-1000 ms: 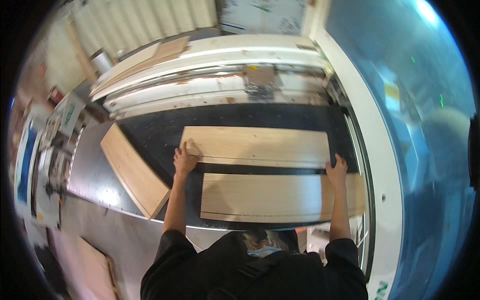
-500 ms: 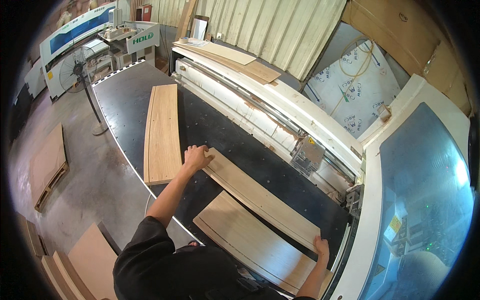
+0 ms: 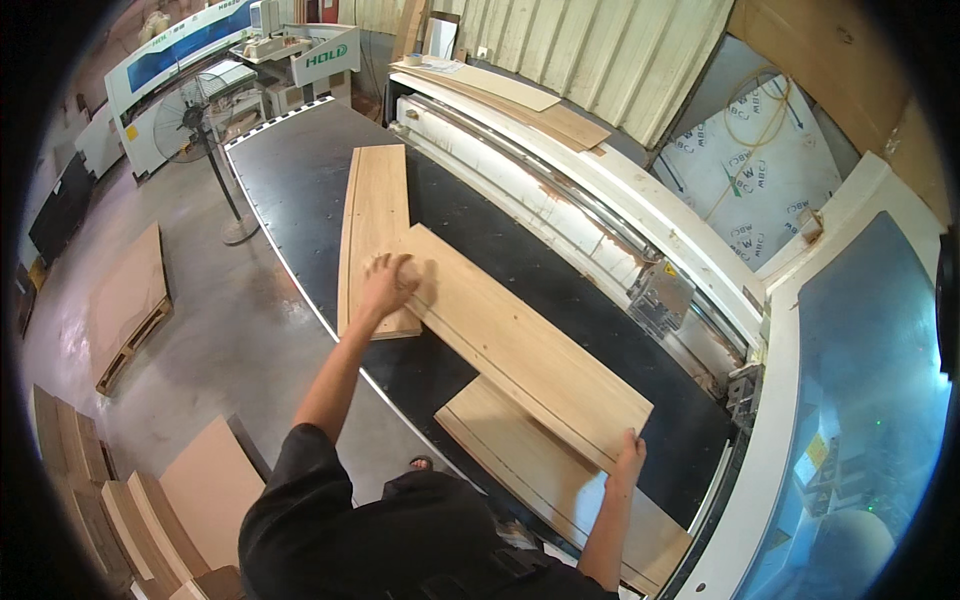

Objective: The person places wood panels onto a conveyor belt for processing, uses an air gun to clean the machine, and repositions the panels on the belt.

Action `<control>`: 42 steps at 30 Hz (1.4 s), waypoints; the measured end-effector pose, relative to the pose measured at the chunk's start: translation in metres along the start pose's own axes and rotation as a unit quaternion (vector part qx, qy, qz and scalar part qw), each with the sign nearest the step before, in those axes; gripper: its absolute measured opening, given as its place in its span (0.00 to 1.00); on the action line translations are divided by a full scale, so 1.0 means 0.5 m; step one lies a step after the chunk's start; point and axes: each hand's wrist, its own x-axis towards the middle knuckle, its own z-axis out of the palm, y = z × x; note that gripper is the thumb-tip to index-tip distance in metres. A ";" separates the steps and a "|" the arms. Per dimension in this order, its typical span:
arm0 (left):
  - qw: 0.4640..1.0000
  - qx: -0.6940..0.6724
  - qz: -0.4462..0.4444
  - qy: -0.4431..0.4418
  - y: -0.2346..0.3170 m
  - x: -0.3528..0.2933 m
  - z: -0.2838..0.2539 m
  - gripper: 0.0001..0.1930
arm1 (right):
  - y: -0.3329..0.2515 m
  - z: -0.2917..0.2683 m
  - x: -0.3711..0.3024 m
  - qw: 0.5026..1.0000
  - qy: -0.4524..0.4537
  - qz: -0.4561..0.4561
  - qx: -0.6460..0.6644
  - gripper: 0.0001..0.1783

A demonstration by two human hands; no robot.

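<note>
A long light wood-grain board [image 3: 530, 345] is raised off the black machine table, tilted, with a thin groove along its near edge. At its left end, my left hand [image 3: 388, 285] holds the edge, fingers partly curled. My right hand [image 3: 627, 460] grips the right end near the corner. The lifted board overlaps a second wooden board [image 3: 375, 215], which lies lengthwise at the left of the table. Beneath and nearer to me, another grooved board [image 3: 560, 470] lies partly covered by the held one.
The black table [image 3: 290, 200] runs beside a white machine rail with a metal head [image 3: 660, 300]. A blue translucent cover [image 3: 870, 400] stands at right. On the floor at left are a standing fan [image 3: 195, 130], a palletised sheet [image 3: 130, 300] and stacked panels [image 3: 200, 490].
Both hands have lifted the board from the table and tipped it so more of its face shows. Its left end now covers part of the left board. The view has shifted somewhat.
</note>
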 end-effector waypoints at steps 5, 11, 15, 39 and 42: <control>0.993 -0.058 0.073 -0.077 0.115 -0.109 -0.021 0.37 | 0.045 0.228 -0.058 0.992 -0.027 0.049 0.109 0.19; 0.999 -0.018 0.017 -0.045 0.036 -0.129 -0.108 0.39 | -0.077 0.393 -0.246 0.869 -0.468 0.130 0.098 0.30; 0.987 0.094 -0.117 -0.060 -0.068 -0.141 -0.087 0.44 | -0.125 0.386 -0.316 0.823 -0.567 0.014 -0.025 0.23; 0.994 0.057 -0.074 -0.051 -0.116 -0.049 -0.064 0.38 | 0.006 -0.100 -0.328 0.816 -0.153 -0.108 -0.548 0.41; 0.995 0.064 -0.054 -0.062 -0.141 -0.053 -0.061 0.39 | 0.046 -0.166 -0.361 0.817 -0.123 -0.101 -0.555 0.42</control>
